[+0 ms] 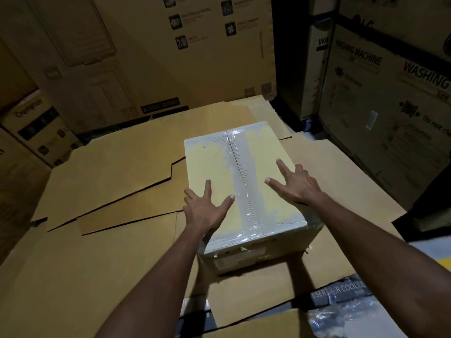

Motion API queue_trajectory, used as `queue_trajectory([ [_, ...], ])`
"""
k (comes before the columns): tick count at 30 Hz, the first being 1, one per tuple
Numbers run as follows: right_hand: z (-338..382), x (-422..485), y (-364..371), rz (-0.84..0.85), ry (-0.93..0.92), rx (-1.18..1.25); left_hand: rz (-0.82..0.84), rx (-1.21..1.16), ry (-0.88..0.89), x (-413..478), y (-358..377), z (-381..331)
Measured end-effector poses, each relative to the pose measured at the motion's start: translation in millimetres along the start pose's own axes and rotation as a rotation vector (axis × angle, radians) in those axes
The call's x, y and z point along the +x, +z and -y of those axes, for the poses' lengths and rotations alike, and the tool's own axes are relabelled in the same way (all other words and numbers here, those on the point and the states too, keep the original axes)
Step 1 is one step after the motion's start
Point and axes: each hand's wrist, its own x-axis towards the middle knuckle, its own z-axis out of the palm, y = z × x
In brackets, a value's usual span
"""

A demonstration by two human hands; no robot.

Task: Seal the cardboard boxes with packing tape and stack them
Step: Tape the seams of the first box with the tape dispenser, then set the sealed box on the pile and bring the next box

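Note:
A closed cardboard box (212, 164) lies on flattened cardboard sheets in the middle of the view. A strip of clear packing tape (240, 172) runs along its centre seam from far edge to near edge, and more tape wraps its edges. My left hand (205, 209) lies flat on the box top near its left edge, fingers spread and straight. On the right half of the top rests my right hand (296, 182), fingers spread, its outer fingers reaching over the right edge. No tape roll or dispenser is in view.
Flattened cardboard sheets (109, 191) cover the work surface all round the box. Tall appliance cartons (170, 57) stand behind, washing machine cartons (380, 93) at the right and smaller cartons (36, 130) at the left. A plastic-wrapped air cooler carton (346, 311) lies at the near right.

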Motion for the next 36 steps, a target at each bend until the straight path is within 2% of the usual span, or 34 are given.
queue_trajectory([
  [4,5,-14,-2,-0.063,0.004,-0.143,0.096,0.048,-0.018,-13,-19,2],
  [8,19,-54,-16,-0.223,0.025,-0.162,-0.087,0.151,0.037,-55,-45,10],
  [14,43,-146,-43,-0.238,0.027,-0.181,-0.249,0.195,0.131,-152,-89,20],
  [21,84,-342,-79,-0.357,0.03,-0.051,-0.375,0.062,0.161,-339,-124,62],
  [23,93,-418,-98,-0.358,0.019,-0.02,-0.418,-0.092,0.169,-402,-128,71],
  [25,100,-487,-127,-0.367,0.008,-0.027,-0.451,-0.352,0.188,-459,-133,70],
  [28,100,-587,-173,-0.39,0.007,-0.057,-0.394,-0.727,0.211,-541,-135,52],
  [31,83,-668,-210,-0.463,-0.003,-0.06,-0.312,-0.951,0.212,-603,-128,21],
  [33,61,-720,-228,-0.513,-0.022,-0.025,-0.174,-1.185,0.212,-648,-121,-5],
  [36,22,-788,-240,-0.573,-0.004,0.126,0.175,-1.559,0.157,-705,-118,-38],
])
